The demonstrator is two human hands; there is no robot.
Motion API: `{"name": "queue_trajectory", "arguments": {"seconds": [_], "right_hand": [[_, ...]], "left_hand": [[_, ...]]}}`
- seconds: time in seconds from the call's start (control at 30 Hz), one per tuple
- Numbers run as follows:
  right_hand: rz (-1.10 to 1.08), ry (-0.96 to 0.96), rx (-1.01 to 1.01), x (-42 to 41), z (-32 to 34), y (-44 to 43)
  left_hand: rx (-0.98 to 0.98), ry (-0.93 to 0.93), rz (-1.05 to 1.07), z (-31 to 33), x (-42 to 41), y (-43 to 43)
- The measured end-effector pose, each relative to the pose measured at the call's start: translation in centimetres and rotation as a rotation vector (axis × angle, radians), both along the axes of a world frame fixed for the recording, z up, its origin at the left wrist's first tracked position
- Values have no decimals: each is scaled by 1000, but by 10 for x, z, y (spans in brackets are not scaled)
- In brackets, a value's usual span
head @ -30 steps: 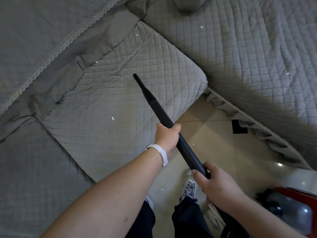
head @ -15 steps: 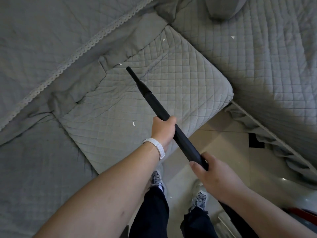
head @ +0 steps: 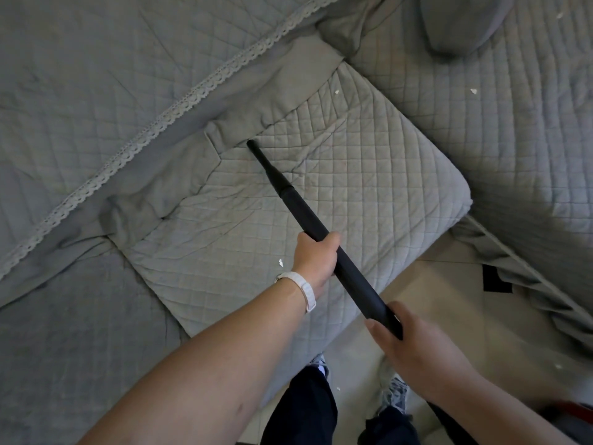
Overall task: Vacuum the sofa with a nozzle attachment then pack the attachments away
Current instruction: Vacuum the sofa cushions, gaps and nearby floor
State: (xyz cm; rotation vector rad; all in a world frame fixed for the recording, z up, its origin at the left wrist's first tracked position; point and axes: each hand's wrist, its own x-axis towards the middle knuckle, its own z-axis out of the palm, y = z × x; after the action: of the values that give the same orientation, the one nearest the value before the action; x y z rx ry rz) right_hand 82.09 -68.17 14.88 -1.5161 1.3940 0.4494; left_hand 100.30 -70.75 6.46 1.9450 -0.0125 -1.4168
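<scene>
Left hand (head: 316, 258): wrapped round the middle of the black vacuum tube (head: 324, 239). Right hand (head: 414, 345): clamped on its lower end. Nozzle (head: 260, 155): narrow tip at the seam where the quilted grey sofa cushion (head: 369, 175) meets the backrest. White crumbs (head: 280, 261): scattered on the cushion.

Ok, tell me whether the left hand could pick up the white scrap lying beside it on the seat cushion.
Probably yes: the white scrap lies uncovered beside the left hand, but that hand grips the black wand and must release it first.
</scene>
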Motion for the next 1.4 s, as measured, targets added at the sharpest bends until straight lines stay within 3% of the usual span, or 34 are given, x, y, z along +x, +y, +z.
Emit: {"name": "queue_trajectory", "arguments": {"seconds": [0.33, 0.73, 1.13, 1.4], "right_hand": [[-20, 30, -40, 3, 15, -14], [-141, 17, -62, -43, 12, -58], [-231, -14, -57, -85, -9, -108], [-221, -25, -36, -97, -16, -126]], "left_hand": [[-46, 51, -25, 9, 0, -21], [-55, 100, -38, 9, -58, -83], [-101, -85, -34, 6, -123, -133], [-73, -107, -29, 1, -131, -149]]}}
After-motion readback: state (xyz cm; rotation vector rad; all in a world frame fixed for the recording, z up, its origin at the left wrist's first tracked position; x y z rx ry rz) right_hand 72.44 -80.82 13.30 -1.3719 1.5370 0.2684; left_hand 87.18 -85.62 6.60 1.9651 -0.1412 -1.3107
